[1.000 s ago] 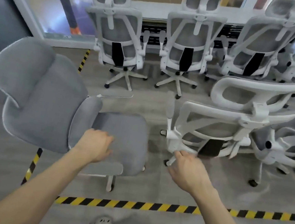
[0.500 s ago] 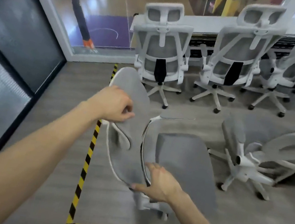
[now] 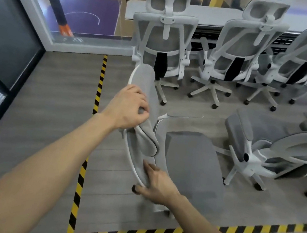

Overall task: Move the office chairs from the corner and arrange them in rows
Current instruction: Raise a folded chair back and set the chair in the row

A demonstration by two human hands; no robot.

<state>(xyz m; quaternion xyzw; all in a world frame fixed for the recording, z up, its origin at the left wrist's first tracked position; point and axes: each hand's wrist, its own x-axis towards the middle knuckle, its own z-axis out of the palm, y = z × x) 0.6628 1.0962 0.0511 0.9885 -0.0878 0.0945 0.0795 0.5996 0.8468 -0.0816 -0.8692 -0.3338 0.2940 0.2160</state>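
Gripping the grey chair [image 3: 192,160] by its headrest, left hand [image 3: 127,107], right hand [image 3: 157,182] pinching its backrest; seat points away from the striped tape [image 3: 101,78].

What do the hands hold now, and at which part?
Both hold the grey chair: the left hand grips its headrest, the right hand the lower edge of its backrest.

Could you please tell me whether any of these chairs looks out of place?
Yes: the right-hand chair stands sideways, out of line with the row of chairs facing the desk. The held chair is also turned.
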